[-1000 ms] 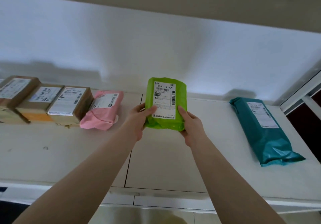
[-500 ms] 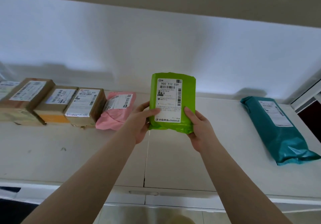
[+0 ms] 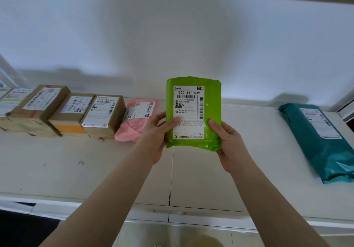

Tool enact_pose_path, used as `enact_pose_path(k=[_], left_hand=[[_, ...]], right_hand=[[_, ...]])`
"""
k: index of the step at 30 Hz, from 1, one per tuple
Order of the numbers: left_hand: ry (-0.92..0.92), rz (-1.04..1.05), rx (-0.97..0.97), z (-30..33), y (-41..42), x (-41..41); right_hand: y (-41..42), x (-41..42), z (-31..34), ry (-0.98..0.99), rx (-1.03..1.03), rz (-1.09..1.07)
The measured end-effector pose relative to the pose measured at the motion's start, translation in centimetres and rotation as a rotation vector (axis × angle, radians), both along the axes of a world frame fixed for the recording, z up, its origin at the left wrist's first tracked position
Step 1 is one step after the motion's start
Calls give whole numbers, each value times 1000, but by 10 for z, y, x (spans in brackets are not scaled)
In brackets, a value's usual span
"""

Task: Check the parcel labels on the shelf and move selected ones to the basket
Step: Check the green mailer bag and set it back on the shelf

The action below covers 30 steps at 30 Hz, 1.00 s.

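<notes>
A green plastic parcel (image 3: 193,81) is held upright above the white shelf (image 3: 95,170), its white label facing me. My left hand (image 3: 156,137) grips its lower left edge with the thumb on the label. My right hand (image 3: 229,145) grips its lower right corner. A pink parcel (image 3: 134,126) lies just left of my left hand. Three brown cardboard boxes (image 3: 103,112) with labels stand in a row further left. A long teal parcel (image 3: 321,141) lies at the right end of the shelf. No basket is in view.
A white wall (image 3: 172,45) closes the back of the shelf. Another shelf board runs overhead. A frame post (image 3: 344,110) stands at the far right. More labelled parcels (image 3: 11,97) sit at the far left edge.
The green parcel has risen slightly and come closer in both hands. The view has shifted left, so more of the boxes at the left shows.
</notes>
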<state>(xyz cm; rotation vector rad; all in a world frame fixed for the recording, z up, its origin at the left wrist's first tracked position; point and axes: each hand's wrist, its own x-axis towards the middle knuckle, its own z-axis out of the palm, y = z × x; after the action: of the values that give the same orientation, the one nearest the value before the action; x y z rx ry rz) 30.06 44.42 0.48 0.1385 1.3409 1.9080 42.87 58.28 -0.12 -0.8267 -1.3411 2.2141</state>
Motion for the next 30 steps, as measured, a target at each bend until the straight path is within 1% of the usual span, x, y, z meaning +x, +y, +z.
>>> enact_pose_path(k=[6, 17, 30], left_hand=[[14, 13, -27, 3, -1, 3], [10, -25, -6, 9, -6, 13], [7, -9, 15, 13, -8, 19]], right_hand=[[4, -1, 1, -20, 63, 4], [4, 5, 3, 22, 55, 18], [3, 10, 6, 50, 65, 14]])
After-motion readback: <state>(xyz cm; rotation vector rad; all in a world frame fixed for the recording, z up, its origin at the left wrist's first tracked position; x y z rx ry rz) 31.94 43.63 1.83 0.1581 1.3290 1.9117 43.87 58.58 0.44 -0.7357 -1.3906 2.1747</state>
